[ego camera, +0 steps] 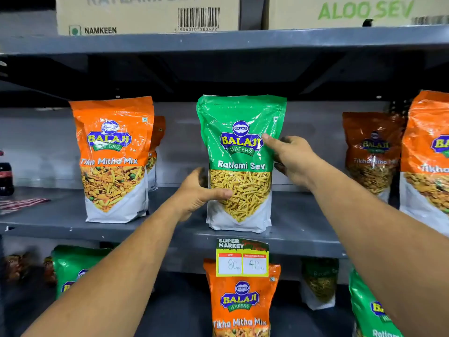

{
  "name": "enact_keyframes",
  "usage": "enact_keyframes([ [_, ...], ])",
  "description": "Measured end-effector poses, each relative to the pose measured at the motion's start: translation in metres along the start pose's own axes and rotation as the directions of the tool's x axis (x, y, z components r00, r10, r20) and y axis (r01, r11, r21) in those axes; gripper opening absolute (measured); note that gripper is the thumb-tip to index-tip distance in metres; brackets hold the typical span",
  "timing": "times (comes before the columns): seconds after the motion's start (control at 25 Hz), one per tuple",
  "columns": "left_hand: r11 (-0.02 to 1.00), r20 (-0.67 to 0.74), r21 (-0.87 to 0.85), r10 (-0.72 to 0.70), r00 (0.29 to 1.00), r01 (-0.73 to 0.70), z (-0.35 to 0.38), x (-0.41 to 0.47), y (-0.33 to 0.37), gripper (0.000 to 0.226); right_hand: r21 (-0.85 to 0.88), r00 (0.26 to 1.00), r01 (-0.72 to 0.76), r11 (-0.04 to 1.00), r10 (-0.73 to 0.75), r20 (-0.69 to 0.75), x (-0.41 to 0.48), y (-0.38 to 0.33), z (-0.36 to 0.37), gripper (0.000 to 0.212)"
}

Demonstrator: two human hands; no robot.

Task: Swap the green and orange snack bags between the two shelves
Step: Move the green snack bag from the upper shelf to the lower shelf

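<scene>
Green Ratlami Sev bag (240,164) upright on grey middle shelf (303,229), gripped at both sides: left hand (196,190) low, thumb across front; right hand (291,159) higher. Orange Tikha Mitha Mix bag (243,305) directly below shelf, behind price tag (242,257).

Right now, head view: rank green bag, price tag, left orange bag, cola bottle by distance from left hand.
1. Green bag: held in the left hand, middle shelf.
2. Price tag: just below, on the shelf edge.
3. Left orange bag: further left.
4. Cola bottle: far left edge.
</scene>
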State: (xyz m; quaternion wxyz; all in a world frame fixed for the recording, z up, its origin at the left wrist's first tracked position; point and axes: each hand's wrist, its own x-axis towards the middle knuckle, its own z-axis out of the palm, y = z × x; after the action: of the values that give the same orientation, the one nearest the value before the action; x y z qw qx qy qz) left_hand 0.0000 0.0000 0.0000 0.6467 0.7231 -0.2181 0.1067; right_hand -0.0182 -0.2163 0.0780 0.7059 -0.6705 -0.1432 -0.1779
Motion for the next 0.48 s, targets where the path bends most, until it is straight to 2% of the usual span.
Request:
enact_keyframes([
  [0.08,0.999,0.054,-0.052,-0.007,0.999,0.010,0.006,0.006,-0.003,0.108,0.113,0.998,-0.055,0.992,0.051,0.045,0.011,0.002,0.001,0.033],
  [0.2,0.996,0.167,-0.082,-0.014,0.986,0.028,0.013,0.011,-0.008,0.089,0.155,0.995,-0.080,0.985,0.069,0.072,0.022,0.009,0.003,0.025],
  [0.28,0.994,0.178,-0.104,-0.020,0.984,0.039,0.014,0.012,-0.009,0.088,0.171,0.997,-0.052,0.984,0.041,0.066,0.024,0.011,0.003,0.025],
  [0.48,0.993,0.160,-0.116,-0.015,0.987,0.034,0.015,-0.001,-0.004,0.086,0.223,1.000,0.000,0.975,-0.005,0.022,0.013,0.009,0.012,0.004],
])
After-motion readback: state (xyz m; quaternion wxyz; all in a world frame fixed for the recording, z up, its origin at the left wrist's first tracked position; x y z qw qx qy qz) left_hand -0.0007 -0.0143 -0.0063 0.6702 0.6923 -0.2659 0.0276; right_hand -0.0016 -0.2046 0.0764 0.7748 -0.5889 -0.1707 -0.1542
